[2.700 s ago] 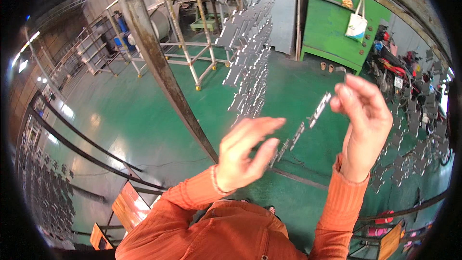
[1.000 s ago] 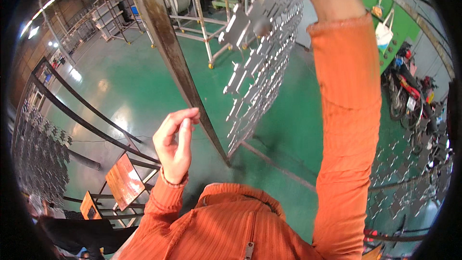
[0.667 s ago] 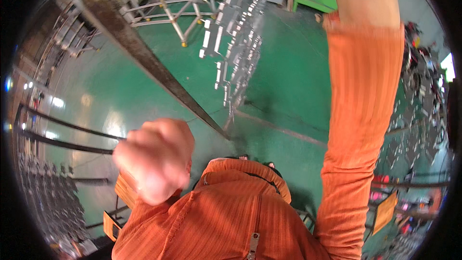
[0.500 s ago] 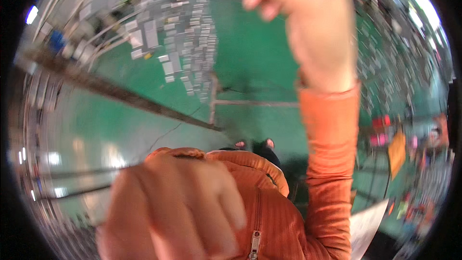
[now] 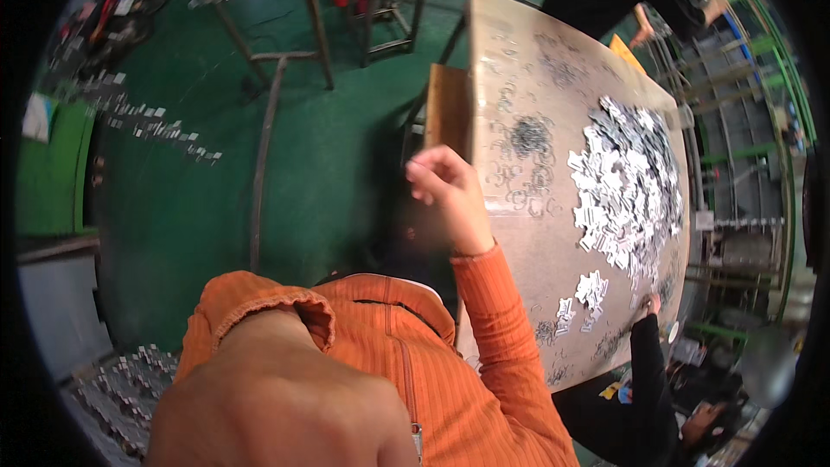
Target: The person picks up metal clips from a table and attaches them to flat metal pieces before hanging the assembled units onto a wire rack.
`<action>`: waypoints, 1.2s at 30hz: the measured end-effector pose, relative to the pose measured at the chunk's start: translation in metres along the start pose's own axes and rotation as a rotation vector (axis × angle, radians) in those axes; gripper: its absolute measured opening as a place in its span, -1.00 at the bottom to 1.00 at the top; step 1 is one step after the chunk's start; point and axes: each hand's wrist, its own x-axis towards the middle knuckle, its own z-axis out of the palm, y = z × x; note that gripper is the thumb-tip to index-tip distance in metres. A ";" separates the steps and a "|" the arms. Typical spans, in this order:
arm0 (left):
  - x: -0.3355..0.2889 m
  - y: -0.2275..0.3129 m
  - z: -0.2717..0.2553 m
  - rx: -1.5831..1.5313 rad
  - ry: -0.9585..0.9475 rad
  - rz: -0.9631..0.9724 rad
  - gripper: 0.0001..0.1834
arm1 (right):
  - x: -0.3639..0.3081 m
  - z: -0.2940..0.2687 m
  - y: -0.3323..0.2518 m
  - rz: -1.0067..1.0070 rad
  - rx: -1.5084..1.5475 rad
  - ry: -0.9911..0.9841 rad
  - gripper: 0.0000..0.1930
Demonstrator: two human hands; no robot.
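Beyond the right fingers (image 5: 424, 171), a bare stretch of tabletop (image 5: 527, 264) runs to the heaped pieces (image 5: 618, 199); a wooden bench (image 5: 448, 108) stands just ahead, a co-worker's sleeve (image 5: 648, 355) crosses the edge.

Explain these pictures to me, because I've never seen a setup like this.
No machine here, just a bare-handed person wearing a wide camera on the head. Every picture comes from it, looking down, and straight edges bend. The left hand looms large near the lens, its back toward us, so I can't tell what it holds. The right hand, fingers bent, shows by the table edge; I can't make out anything in it. On the table lie heaped pale pieces and scattered dark wires.
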 end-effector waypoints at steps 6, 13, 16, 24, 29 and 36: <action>0.050 -0.055 -0.068 -0.180 -0.137 -0.025 -0.77 | 0.000 -0.104 0.040 0.076 0.137 0.300 -0.94; 0.096 -0.083 -0.131 -0.272 -0.221 -0.030 -0.74 | 0.010 -0.134 0.054 0.168 0.199 0.410 -0.93; 0.099 -0.102 -0.158 -0.267 -0.366 -0.078 -0.71 | 0.021 -0.139 0.055 0.157 0.222 0.464 -0.91; 0.108 -0.134 -0.285 -0.215 -0.608 -0.285 -0.84 | 0.061 -0.165 0.062 0.121 0.190 0.727 -0.91; 0.171 -0.090 -0.372 -0.360 -0.617 0.075 -0.71 | 0.109 -0.161 0.044 0.062 0.288 0.915 -0.91; 0.212 -0.051 -0.423 -0.045 -0.564 0.351 -0.76 | 0.178 -0.139 0.016 0.043 0.360 0.847 -0.91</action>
